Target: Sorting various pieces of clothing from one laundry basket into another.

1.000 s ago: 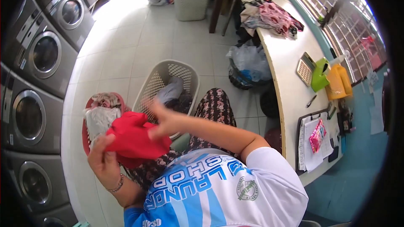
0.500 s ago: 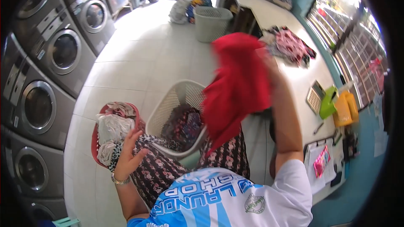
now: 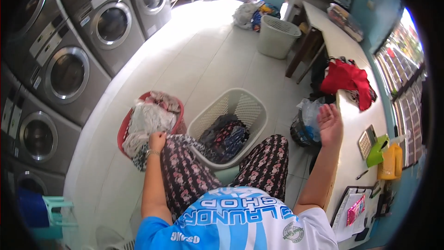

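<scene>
My left hand [image 3: 157,141] is closed over a black-and-white patterned cloth [image 3: 181,138] that runs across my left thigh, between the red laundry basket [image 3: 124,127] and the white one. Light-coloured clothes [image 3: 155,115] fill the red basket. In front of my knees, the white laundry basket [image 3: 255,107] holds dark clothes [image 3: 224,136]. At the right, by the table's edge, my right hand [image 3: 329,127] is raised with its palm showing, fingers stretched, nothing in it. A red garment [image 3: 348,83] lies farther along the table, over other clothes, apart from that hand.
The long white table [image 3: 358,132] bears a calculator [image 3: 367,142], a green container [image 3: 378,152], a yellow jug [image 3: 390,162] and a clipboard [image 3: 344,220]. Beneath its edge stands a dark bin [image 3: 300,132] with a plastic bag. Stacked front-loading machines [image 3: 67,74] line the left; another tall basket [image 3: 277,37] stands ahead.
The red garment has left my right hand and landed on the clothes on the table. My left hand, open before, has closed on the patterned cloth. The view has shifted.
</scene>
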{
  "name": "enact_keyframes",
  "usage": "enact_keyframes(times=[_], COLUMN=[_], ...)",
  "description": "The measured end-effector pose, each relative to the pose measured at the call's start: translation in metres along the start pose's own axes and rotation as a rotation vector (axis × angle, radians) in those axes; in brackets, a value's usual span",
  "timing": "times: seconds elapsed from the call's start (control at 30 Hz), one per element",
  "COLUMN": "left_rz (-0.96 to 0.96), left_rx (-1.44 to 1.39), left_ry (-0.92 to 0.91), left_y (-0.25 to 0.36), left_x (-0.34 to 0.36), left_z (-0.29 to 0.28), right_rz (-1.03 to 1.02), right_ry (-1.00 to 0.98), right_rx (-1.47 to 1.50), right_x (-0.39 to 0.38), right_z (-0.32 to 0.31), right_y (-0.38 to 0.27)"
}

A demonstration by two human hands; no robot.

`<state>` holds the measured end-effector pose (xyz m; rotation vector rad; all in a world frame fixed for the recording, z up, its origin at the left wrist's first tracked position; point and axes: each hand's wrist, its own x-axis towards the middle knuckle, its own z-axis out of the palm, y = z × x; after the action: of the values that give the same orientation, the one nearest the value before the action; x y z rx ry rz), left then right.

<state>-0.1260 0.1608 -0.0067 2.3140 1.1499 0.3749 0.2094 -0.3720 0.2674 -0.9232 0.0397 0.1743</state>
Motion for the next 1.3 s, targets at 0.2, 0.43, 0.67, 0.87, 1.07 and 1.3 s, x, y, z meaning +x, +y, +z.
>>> enact_keyframes(times=[0.2,0.43,0.67,0.87,1.07,1.3], left_rz=[-0.177,-0.155,0.329,1.050,0.945,-0.124], left_rx=[0.176,0.076,-0.422,-0.741,-0.119,-1.064], left_ry=[0.255,0.179,0.258,-0.151,0.230,-0.489], left_y=[-0.053,-0.036,0.142,0.244,0.208,0.144], left_x=[-0.013,-0.035,-0.125,-0.195,-0.184,-0.150], left_z=[0.007,-0.032,-0.076,-0.077,-0.074,-0.090], right_rz=[0.335,0.424,0.754,1.256,0.919,0.760], right_ry=[-0.341,-0.412,-0.623,-0.546,-0.760,-0.739], right_rx=[-0.215,-0.314,-0.417,-0.152,-0.223,-0.690], right_x=[-0.029,-0.041,-0.094,-0.148,-0.097,-0.046], right_z=[0.023,0.044,0.086,0.130,0.115,0.094], right_y=[0.072,0.104,0.180,0.260,0.259,0.204])
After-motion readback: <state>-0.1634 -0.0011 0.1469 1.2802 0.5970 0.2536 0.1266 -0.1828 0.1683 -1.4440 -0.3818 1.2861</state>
